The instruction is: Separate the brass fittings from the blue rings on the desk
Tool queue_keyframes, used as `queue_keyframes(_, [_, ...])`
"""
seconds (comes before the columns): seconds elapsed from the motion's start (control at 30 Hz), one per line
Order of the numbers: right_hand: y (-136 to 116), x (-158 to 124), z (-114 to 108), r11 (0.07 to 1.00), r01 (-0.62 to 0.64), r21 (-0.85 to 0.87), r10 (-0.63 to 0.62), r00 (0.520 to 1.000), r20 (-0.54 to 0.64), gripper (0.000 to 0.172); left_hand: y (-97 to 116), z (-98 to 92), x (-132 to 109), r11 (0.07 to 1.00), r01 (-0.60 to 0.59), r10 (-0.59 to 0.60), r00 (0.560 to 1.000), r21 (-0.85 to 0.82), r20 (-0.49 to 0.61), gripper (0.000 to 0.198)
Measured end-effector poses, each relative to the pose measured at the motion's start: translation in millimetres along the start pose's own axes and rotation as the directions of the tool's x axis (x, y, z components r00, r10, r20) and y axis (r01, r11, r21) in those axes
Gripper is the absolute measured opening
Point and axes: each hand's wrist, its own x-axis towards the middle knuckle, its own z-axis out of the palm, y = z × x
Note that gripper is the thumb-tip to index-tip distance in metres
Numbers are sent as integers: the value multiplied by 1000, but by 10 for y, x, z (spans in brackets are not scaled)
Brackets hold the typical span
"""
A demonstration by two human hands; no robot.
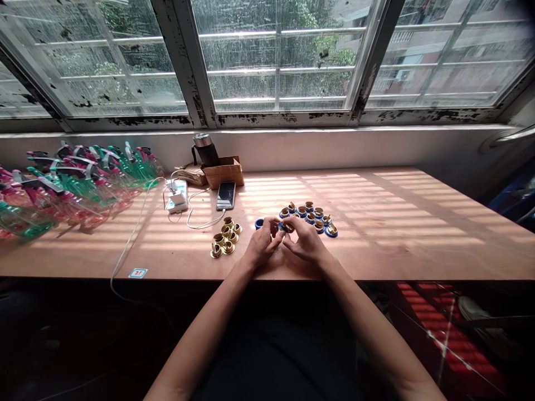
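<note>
Both my left hand [266, 239] and my right hand [306, 239] are closed around one small blue-and-gold piece [286, 227], held between the fingertips above the table's front part. My fingers cover much of it. Just left of my hands a blue ring-shaped part [259, 223] lies on the table. Several plain gold flanged metal cups [228, 236] stand in a group to the left of my left hand. Beyond and right of my right hand is another group of gold cups with blue rims [318, 213].
On the wooden table [397, 234] lie a phone [226, 196] and a white power strip [178, 197] with cables. A cardboard box [223, 171] with a black flask [206, 150] stands behind. Pink and green spray bottles [79, 181] crowd the left. A numbered label [137, 273] is near the front edge.
</note>
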Motion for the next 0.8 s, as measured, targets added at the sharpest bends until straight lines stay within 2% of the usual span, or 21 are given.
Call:
queue_keyframes(0.3, [13,3,8,999,29,15,-29,1000,2,40,40,-25,23,989,8,-8,1000,-149,3,28])
queue_keyframes(0.8, [-46,21,-10,993,-21,113,12,997,80,38,53,-26,-24,998,2,0,999,-61,39,25])
